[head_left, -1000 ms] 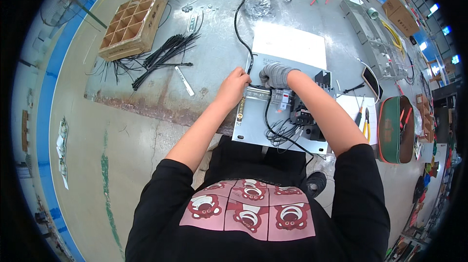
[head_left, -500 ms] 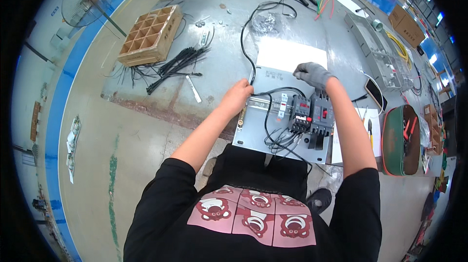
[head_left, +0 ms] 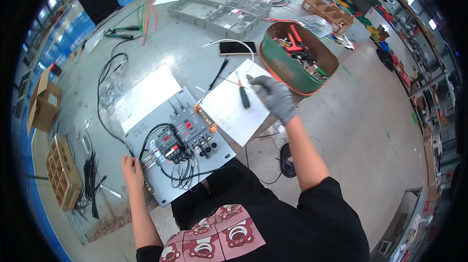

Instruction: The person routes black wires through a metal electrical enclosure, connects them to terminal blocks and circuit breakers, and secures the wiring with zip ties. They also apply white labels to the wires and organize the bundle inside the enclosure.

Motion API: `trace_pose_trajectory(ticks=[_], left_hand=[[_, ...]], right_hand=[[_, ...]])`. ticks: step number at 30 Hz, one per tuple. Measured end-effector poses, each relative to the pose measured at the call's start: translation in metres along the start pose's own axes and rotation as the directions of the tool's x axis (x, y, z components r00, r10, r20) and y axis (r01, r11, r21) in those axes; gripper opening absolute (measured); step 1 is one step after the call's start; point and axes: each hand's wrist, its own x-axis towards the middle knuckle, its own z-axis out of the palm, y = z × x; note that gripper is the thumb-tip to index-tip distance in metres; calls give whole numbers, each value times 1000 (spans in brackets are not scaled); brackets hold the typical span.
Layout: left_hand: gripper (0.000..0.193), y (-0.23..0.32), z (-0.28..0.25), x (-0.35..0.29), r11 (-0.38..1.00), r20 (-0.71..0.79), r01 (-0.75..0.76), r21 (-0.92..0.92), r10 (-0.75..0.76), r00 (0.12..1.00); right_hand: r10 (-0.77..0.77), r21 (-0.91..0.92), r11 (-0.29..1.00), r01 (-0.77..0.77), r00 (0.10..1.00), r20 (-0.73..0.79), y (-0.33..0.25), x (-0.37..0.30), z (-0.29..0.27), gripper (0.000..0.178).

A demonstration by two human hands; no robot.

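Note:
My bare left hand is closed at the left edge of a grey metal mounting plate, its fingertips pinching a black cable. The plate carries a contactor, a larger dark breaker with a red switch, a brass terminal strip and a bundle of thin black wires. My right hand, in a grey glove, hovers over white paper, fingers loosely bent and apart. Beside its fingertips lies a screwdriver with a dark green handle; another thin shaft there runs partly behind the hand.
A green oval bin of tools stands right of the paper. Behind are a phone and a grey divided case. Black cable ties and a wooden compartment box lie at left.
My view has swung to the right. My right hand has moved from above the breaker to the paper by the screwdriver. The left hand stays at the plate's left edge with the cable.

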Motion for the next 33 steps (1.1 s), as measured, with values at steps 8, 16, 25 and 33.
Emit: trace_pose_trajectory(ticks=[8,16,25,33], left_hand=[[13,-10,10,-6,999,-102,7,40,-3,995],[13,9,16,-7,992,-135,30,126,-13,991],[12,6,11,-17,982,-170,100,159,-73,983],[9,-3,22,-4,988,-234,108,114,-79,969]], right_hand=[[169,-201,941,-272,893,-418,89,6,-169,15],[-67,-792,580,-190,958,-278,123,-22,-107,34],[-182,-747,650,-140,926,-332,157,-20,-84,30],[-324,-848,523,-84,901,-289,161,-28,-110,32]])
